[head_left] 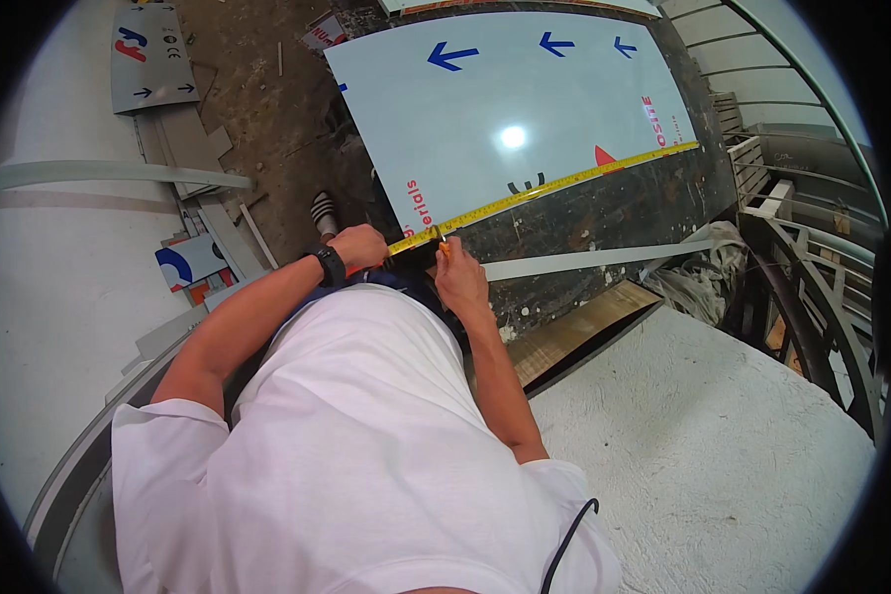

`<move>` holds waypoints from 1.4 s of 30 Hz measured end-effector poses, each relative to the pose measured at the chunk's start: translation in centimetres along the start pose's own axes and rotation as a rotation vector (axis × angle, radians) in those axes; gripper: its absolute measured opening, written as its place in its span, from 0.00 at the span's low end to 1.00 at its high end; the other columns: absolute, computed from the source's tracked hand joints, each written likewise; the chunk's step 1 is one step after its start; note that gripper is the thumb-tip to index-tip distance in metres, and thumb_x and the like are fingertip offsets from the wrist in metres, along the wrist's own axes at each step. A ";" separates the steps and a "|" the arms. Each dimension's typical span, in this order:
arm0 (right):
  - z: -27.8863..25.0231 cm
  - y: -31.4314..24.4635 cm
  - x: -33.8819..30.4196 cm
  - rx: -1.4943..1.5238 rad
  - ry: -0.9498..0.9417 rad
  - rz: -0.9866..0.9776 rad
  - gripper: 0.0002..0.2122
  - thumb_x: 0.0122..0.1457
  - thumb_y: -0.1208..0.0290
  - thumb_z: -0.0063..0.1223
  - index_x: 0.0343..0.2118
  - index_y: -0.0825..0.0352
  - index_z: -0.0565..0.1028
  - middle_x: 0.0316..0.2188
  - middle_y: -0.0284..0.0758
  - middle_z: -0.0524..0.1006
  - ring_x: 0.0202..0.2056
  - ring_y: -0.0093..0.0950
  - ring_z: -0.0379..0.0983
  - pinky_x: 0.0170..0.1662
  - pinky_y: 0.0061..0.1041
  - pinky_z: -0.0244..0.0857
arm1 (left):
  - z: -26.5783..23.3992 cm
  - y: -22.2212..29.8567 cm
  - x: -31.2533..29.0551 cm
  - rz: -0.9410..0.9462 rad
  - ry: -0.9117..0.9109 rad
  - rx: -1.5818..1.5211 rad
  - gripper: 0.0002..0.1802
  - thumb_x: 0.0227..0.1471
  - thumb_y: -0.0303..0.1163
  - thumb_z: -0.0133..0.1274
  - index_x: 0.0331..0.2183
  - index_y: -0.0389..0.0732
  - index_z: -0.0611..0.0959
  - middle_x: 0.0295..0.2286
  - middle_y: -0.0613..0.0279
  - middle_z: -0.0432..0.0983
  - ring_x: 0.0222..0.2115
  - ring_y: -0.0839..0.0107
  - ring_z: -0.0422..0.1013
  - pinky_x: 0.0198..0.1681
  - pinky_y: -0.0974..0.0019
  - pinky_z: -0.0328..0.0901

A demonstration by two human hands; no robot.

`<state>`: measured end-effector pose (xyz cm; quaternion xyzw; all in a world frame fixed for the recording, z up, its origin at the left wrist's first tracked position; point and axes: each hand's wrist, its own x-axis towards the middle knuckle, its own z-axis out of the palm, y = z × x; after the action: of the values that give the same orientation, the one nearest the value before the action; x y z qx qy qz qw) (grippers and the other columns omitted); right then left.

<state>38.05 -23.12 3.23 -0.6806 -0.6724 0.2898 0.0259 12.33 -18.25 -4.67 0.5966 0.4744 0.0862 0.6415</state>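
A pale grey-white panel [505,109] with blue arrows and red lettering lies on a dark, scuffed worktable [614,208]. The yellow blade of a tape measure [584,176] stretches along the panel's near edge to its right corner. My left hand [357,247], a black watch at its wrist, is closed around the tape's near end; the case is mostly hidden by the fingers. Beside it, at the panel's near left corner, my right hand [461,282] pinches a small orange-handled tool [445,247] against the tape. Its exact kind is too small to tell.
A narrow pale strip [594,260] crosses the table in front of the panel. Crumpled plastic sheeting [698,262] and curved dark metal frames [812,287] stand at the right. Panel offcuts [190,262] lie at the left, beside a dirt-covered floor [267,119].
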 end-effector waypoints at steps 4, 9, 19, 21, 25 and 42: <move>0.4 0.3 0.3 0.020 0.018 0.003 0.08 0.70 0.64 0.45 0.46 0.61 0.66 0.35 0.47 0.82 0.34 0.57 0.77 0.34 0.54 0.68 | -0.1 -0.2 -0.2 0.027 -0.010 0.003 0.18 0.59 0.40 0.50 0.34 0.36 0.88 0.35 0.56 0.84 0.33 0.52 0.76 0.37 0.55 0.69; 0.2 0.0 0.4 0.058 0.049 -0.035 0.09 0.69 0.64 0.45 0.47 0.61 0.67 0.33 0.51 0.80 0.30 0.56 0.78 0.32 0.55 0.69 | -0.5 -0.4 0.0 0.062 -0.025 0.008 0.18 0.59 0.40 0.50 0.35 0.36 0.88 0.35 0.56 0.84 0.33 0.52 0.76 0.37 0.55 0.70; -0.1 -0.5 0.8 -0.022 -0.052 -0.020 0.11 0.70 0.63 0.44 0.50 0.61 0.66 0.36 0.48 0.82 0.34 0.56 0.78 0.35 0.54 0.69 | -0.9 -0.7 0.0 0.132 -0.057 0.024 0.18 0.60 0.39 0.50 0.35 0.36 0.88 0.36 0.56 0.84 0.33 0.52 0.76 0.37 0.56 0.70; 0.1 -0.3 0.8 -0.021 -0.019 -0.034 0.10 0.70 0.63 0.44 0.49 0.61 0.66 0.34 0.49 0.81 0.32 0.56 0.78 0.34 0.54 0.69 | -0.7 -0.6 0.3 0.150 -0.064 0.027 0.18 0.60 0.39 0.50 0.35 0.36 0.88 0.36 0.56 0.84 0.34 0.52 0.76 0.37 0.56 0.70; 0.0 0.0 0.5 -0.006 0.027 -0.032 0.10 0.70 0.63 0.44 0.49 0.61 0.67 0.31 0.50 0.80 0.30 0.57 0.77 0.32 0.54 0.69 | -0.8 -0.5 0.8 0.204 -0.095 0.029 0.18 0.60 0.39 0.50 0.35 0.36 0.88 0.36 0.57 0.84 0.34 0.53 0.76 0.37 0.56 0.70; -0.5 -0.2 0.2 0.082 0.119 0.017 0.11 0.67 0.65 0.49 0.48 0.61 0.67 0.32 0.46 0.83 0.31 0.56 0.79 0.30 0.53 0.68 | -1.6 -2.3 0.7 0.501 -0.252 0.029 0.19 0.60 0.39 0.50 0.36 0.35 0.88 0.36 0.57 0.84 0.34 0.53 0.76 0.38 0.56 0.70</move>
<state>38.05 -22.78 3.65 -0.7006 -0.6515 0.2765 0.0910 10.51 -17.38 -6.73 0.7104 0.2298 0.1603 0.6456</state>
